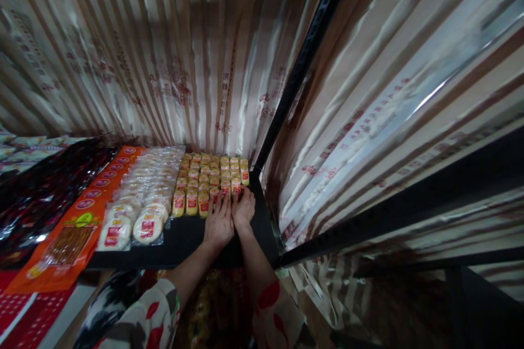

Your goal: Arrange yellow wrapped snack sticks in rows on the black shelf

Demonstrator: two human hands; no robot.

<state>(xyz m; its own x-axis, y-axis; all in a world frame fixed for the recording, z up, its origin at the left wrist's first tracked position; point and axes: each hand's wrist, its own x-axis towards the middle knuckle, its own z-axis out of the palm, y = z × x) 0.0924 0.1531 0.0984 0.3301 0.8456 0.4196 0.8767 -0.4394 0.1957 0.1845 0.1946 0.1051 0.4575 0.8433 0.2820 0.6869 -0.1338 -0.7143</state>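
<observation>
Small yellow snack packets with red labels stand in close rows on a black shelf. My left hand lies at the front of these rows, its fingers stretched forward onto the nearest packets. Right beside it, my right hand touches the front packets near the right end, with its fingers slightly bent. Both hands press against the packets, and neither is wrapped round one. The fingers hide part of the front row.
Left of the packets are clear-wrapped round white crackers, a long orange snack bag and dark glossy packs. A black upright post rises at the shelf's right corner. Pleated, printed plastic sheeting hangs behind.
</observation>
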